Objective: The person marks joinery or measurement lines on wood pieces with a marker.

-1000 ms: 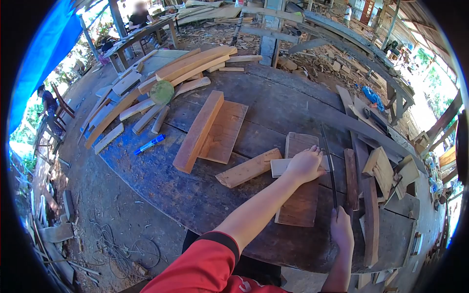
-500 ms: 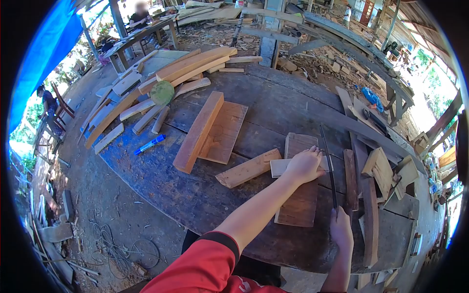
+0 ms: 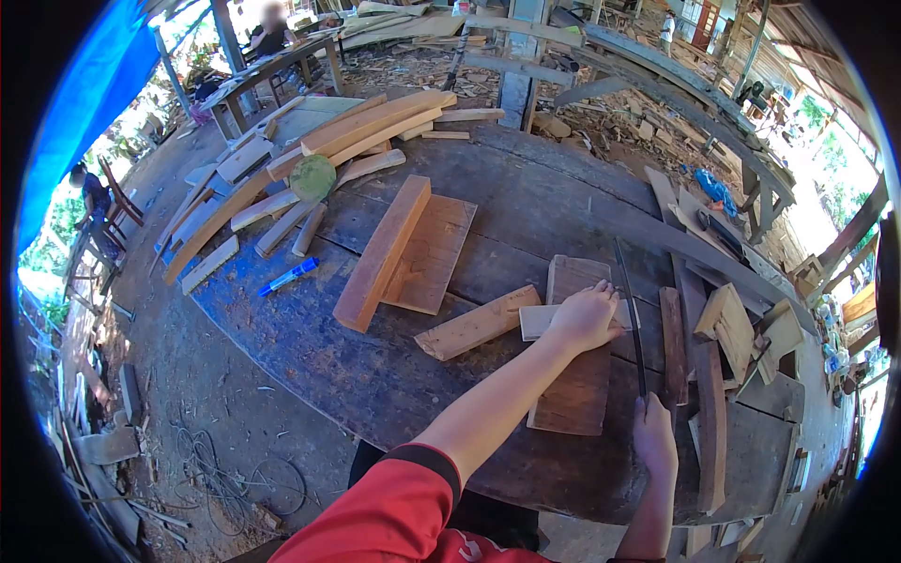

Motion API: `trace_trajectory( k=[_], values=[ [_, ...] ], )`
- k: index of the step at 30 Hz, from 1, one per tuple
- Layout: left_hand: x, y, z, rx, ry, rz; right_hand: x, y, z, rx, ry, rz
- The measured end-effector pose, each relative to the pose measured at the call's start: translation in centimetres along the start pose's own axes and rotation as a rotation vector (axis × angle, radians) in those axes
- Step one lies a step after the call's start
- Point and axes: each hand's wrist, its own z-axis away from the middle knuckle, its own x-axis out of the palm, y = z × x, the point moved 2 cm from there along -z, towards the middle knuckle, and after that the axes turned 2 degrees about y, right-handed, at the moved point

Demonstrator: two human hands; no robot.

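Observation:
My left hand (image 3: 584, 321) presses down on a pale wood strip (image 3: 535, 323), its fingers closed around the strip's edge. The strip lies across a flat brown board (image 3: 571, 394) on the dark worktable (image 3: 526, 220). In my right hand (image 3: 654, 439) is a handsaw (image 3: 635, 328), a long thin dark blade seen edge-on, pointing away from me. Its blade runs right at the strip's right end, close beside my left fingers. The handle is hidden in my fist. A short wood block (image 3: 479, 324) touches or nearly meets the strip's left end.
A thick wood beam (image 3: 385, 253) rests on another flat board (image 3: 434, 253) left of centre. Beyond lie a blue marker (image 3: 288, 278), a round green object (image 3: 312, 178) and curved timber pieces (image 3: 375, 127). Offcuts (image 3: 732, 328) crowd the right side. A person (image 3: 272, 33) sits at the back.
My right hand and the saw have shifted very slightly away from me. My left hand and the strip stay in place. The seated person at the back has moved a little.

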Motion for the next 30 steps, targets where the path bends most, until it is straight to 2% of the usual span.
trace_trajectory(
  k=[23, 30],
  values=[
    [0.2, 0.0, 0.0, -0.001, 0.027, -0.002, 0.7, 0.9, -0.5, -0.04, 0.018, -0.046],
    [0.2, 0.0, 0.1, 0.012, 0.013, -0.014, 1.8, 0.8, -0.1, -0.043, 0.128, -0.121]
  ],
)
